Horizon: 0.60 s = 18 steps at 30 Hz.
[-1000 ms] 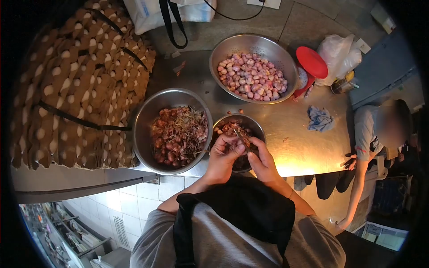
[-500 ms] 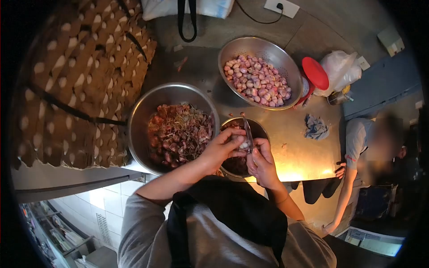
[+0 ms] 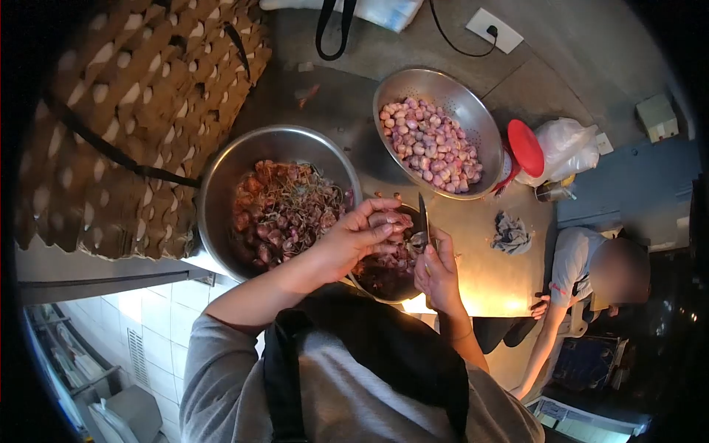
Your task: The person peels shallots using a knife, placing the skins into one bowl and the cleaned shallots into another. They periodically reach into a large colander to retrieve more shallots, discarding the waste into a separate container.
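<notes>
My left hand [image 3: 353, 240] is closed around a reddish-purple shallot [image 3: 390, 219], partly covered by its fingers. In my right hand [image 3: 439, 272] is a small knife [image 3: 423, 215], its blade pointing up and away from me. A small, greyish bit, perhaps skin, sits by the blade near the right thumb. Both hands are over a smaller metal bowl [image 3: 402, 297] with shallot skins in it. Left of it stands a large metal bowl [image 3: 284, 134] of unpeeled shallots [image 3: 277, 238] and dry stalks. Behind, a metal colander [image 3: 473, 114] holds peeled pink shallots [image 3: 428, 144].
Stacked egg trays [image 3: 140, 111] tied with black straps stand at the left. Beyond the colander are a red-topped scale [image 3: 526, 148] and a white plastic bag [image 3: 565, 148]. A crumpled cloth [image 3: 511, 232] lies on the metal table [image 3: 495, 284]. Another person [image 3: 572, 266] leans at the right.
The pale peeled shallot at my left fingers is gone from them, and a reddish one shows there now. My hands have moved slightly apart. The whole view has shifted and tilted a little.
</notes>
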### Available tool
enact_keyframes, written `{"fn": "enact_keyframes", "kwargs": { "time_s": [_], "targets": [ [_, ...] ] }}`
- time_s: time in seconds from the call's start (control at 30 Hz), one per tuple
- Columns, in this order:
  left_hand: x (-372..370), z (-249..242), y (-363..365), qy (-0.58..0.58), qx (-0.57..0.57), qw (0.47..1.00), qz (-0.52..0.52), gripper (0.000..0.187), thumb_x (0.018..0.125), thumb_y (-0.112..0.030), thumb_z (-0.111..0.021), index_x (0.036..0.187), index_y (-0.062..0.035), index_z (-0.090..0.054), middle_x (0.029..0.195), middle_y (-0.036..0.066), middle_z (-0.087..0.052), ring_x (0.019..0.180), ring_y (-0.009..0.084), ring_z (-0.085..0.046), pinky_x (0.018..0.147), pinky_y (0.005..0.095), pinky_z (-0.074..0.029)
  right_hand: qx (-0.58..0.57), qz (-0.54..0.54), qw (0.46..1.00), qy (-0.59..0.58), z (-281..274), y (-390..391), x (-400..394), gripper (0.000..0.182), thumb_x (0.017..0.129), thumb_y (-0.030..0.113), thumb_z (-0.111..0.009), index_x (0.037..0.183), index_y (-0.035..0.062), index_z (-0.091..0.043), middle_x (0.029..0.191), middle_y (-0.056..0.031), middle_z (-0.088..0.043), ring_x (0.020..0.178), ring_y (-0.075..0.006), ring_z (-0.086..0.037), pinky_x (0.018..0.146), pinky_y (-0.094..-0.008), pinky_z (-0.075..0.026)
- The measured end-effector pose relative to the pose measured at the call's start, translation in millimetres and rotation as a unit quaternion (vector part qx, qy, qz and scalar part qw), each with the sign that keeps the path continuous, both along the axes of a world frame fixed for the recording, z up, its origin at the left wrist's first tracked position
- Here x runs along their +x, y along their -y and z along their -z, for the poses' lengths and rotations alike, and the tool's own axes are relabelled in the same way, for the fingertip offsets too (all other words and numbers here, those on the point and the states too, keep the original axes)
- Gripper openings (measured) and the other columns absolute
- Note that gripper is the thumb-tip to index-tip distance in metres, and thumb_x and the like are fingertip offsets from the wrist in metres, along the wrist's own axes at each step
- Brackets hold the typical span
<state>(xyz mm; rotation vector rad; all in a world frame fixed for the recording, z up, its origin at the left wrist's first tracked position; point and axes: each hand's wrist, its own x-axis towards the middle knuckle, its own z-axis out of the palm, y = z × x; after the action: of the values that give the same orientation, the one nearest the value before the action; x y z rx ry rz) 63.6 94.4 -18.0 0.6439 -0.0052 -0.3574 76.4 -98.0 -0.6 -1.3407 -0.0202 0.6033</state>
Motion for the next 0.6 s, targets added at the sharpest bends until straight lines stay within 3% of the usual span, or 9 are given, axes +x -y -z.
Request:
{"fn": "enact_keyframes", "kwargs": {
  "time_s": [0.03, 0.2, 0.4, 0.43, 0.53, 0.6],
  "targets": [
    [1.8, 2.5, 1.0, -0.002, 0.022, 1.000, -0.007, 0.037, 0.088, -0.009, -0.047, 0.124, -0.0113, -0.037, 0.112, 0.007, -0.051, 0.098, 0.0186, -0.054, 0.086, 0.0322, -0.046, -0.008, -0.019, 1.000, 0.019, -3.4, 0.7, -1.0, 0.044, 0.093, 0.018, -0.035, 0.134, 0.0129, -0.020, 0.052, 0.0036, -0.032, 0.042, -0.0043, -0.028, 0.038, -0.0177, -0.025],
    [15.7, -4.4, 4.4, -0.084, 0.025, 0.996, 0.003, 0.035, 0.086, -0.005, -0.049, 0.120, -0.0064, -0.042, 0.111, 0.007, -0.051, 0.099, 0.0180, -0.053, 0.089, 0.0316, -0.043, 0.012, -0.046, 0.998, 0.040, 1.5, 11.2, -3.7, 0.045, 0.093, 0.017, -0.035, 0.136, 0.0096, -0.023, 0.055, 0.0049, -0.034, 0.046, -0.0037, -0.031, 0.042, -0.0157, -0.028],
    [22.2, -11.1, 40.1, -0.088, 0.061, 0.993, -0.053, 0.030, 0.085, -0.005, -0.050, 0.115, -0.0029, -0.046, 0.106, 0.006, -0.053, 0.099, 0.0169, -0.054, 0.089, 0.0313, -0.043, 0.025, -0.054, 0.994, 0.094, 4.1, 18.9, -4.4, 0.045, 0.092, 0.013, -0.036, 0.136, 0.0075, -0.024, 0.066, 0.0025, -0.042, 0.048, -0.0038, -0.029, 0.045, -0.0151, -0.025],
    [18.5, -15.4, 48.9, -0.109, 0.064, 0.988, -0.085, 0.028, 0.085, -0.005, -0.050, 0.114, -0.0043, -0.048, 0.105, 0.005, -0.054, 0.098, 0.0147, -0.054, 0.085, 0.0288, -0.043, -0.008, -0.071, 0.989, 0.127, 8.9, 26.7, -2.6, 0.047, 0.091, 0.013, -0.038, 0.135, 0.0062, -0.025, 0.084, -0.0038, -0.055, 0.050, -0.0064, -0.034, 0.047, -0.0170, -0.030],
    [8.2, -12.2, 66.0, -0.099, 0.047, 0.986, -0.129, 0.027, 0.084, -0.007, -0.051, 0.111, -0.0022, -0.048, 0.100, 0.003, -0.055, 0.096, 0.0122, -0.053, 0.083, 0.0269, -0.044, -0.210, -0.090, 0.907, 0.355, 1.1, 33.0, 1.5, 0.046, 0.090, 0.013, -0.040, 0.134, 0.0056, -0.028, 0.102, -0.0128, -0.058, 0.055, -0.0159, -0.050, 0.053, -0.0239, -0.041],
    [-0.7, -14.0, 76.4, -0.098, 0.060, 0.979, -0.169, 0.025, 0.084, -0.006, -0.050, 0.108, -0.0023, -0.049, 0.098, 0.003, -0.056, 0.092, 0.0107, -0.053, 0.081, 0.0248, -0.043, -0.234, -0.105, 0.878, 0.404, 0.3, 37.9, 4.2, 0.046, 0.089, 0.013, -0.041, 0.132, 0.0047, -0.030, 0.109, -0.0172, -0.055, 0.065, -0.0243, -0.057, 0.060, -0.0286, -0.044]
  ]
}}
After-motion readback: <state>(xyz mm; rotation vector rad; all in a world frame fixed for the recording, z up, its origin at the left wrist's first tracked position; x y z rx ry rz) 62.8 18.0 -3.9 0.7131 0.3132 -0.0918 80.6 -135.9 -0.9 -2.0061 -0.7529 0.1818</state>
